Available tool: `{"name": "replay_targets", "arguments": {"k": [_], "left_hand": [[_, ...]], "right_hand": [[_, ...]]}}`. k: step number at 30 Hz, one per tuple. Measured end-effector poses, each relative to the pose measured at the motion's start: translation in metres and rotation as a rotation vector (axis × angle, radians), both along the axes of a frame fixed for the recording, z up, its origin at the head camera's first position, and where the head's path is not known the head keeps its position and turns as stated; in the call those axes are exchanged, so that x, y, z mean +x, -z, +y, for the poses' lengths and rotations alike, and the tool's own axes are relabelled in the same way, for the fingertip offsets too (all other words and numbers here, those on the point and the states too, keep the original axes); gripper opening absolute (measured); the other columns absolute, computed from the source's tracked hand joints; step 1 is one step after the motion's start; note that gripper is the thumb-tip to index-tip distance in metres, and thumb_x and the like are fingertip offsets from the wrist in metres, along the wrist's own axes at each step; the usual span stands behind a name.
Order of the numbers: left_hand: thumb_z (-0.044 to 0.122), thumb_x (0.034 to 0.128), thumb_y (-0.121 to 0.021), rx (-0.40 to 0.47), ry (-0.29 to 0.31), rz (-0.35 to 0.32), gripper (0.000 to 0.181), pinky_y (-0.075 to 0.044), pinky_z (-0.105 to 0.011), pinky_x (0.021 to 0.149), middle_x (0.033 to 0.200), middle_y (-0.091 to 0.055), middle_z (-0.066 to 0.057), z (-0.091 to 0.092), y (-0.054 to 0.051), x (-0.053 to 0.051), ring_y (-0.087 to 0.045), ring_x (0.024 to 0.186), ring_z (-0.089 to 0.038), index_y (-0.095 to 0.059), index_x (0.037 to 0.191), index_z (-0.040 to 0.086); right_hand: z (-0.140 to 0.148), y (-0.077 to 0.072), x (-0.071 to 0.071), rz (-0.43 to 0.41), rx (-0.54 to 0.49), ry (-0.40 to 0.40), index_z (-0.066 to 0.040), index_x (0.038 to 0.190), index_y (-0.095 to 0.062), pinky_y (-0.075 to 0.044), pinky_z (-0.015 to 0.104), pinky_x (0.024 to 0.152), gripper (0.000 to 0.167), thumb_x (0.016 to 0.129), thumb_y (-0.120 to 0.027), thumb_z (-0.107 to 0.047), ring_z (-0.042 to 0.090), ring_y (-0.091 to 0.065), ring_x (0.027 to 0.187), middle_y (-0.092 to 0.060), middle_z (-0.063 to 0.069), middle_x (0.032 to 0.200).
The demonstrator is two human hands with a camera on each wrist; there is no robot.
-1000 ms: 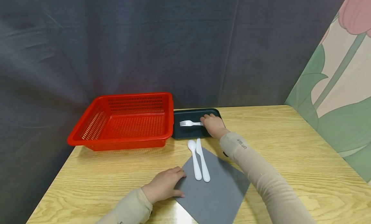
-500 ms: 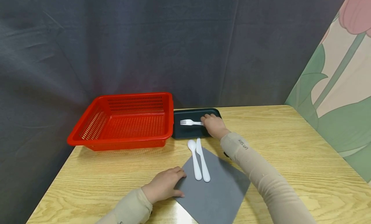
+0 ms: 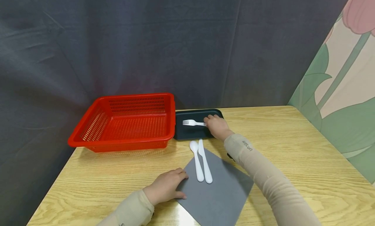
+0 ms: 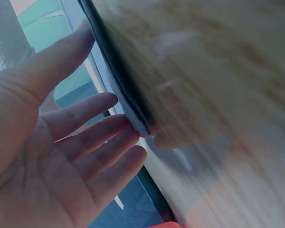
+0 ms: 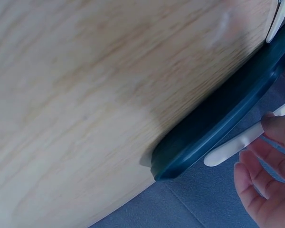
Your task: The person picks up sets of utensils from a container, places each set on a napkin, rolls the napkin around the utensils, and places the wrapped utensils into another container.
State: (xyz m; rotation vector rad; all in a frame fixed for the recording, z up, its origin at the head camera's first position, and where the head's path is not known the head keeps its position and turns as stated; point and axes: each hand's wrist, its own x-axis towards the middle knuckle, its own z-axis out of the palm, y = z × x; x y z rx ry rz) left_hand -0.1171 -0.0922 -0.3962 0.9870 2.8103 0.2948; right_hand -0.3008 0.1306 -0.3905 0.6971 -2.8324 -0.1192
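Observation:
A white fork (image 3: 191, 122) lies level over the dark tray (image 3: 187, 133); my right hand (image 3: 217, 126) pinches its handle. In the right wrist view thumb and fingers close on the fork's handle (image 5: 228, 151), above the tray's edge (image 5: 199, 137). My left hand (image 3: 166, 186) rests at the left corner of a grey square sheet (image 3: 218, 195), its fingers spread. The left wrist view shows that hand (image 4: 61, 147) with fingers extended beside the sheet's edge. A white spoon (image 3: 197, 162) and a white knife (image 3: 205, 162) lie side by side on the sheet, their tips past its far corner.
A red perforated basket (image 3: 123, 144) stands at the back left, against the tray's left side. A dark cloth (image 3: 175, 50) hangs behind the wooden table (image 3: 293, 148). At the right is a wall with a flower pattern (image 3: 348, 89).
The fork and my right hand have shifted slightly right and the fork a little farther back. My left hand, the spoon, the knife and the sheet stay in place.

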Motion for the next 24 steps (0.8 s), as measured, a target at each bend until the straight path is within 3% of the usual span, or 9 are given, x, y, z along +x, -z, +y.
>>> {"name": "replay_targets", "arguments": {"k": [24], "left_hand": [[0.037, 0.0727, -0.077, -0.009, -0.005, -0.017, 0.054, -0.051, -0.029, 0.088, 0.116, -0.061, -0.005, 0.0008, -0.0008, 0.0001, -0.059, 0.106, -0.017, -0.062, 0.115, 0.008]], "right_hand": [[0.0001, -0.0062, 0.0065, -0.013, -0.030, -0.015, -0.008, 0.095, -0.060, -0.053, 0.035, 0.065, 0.008, 0.089, -0.060, -0.014, 0.025, -0.058, 0.079, -0.062, 0.009, 0.091]]}}
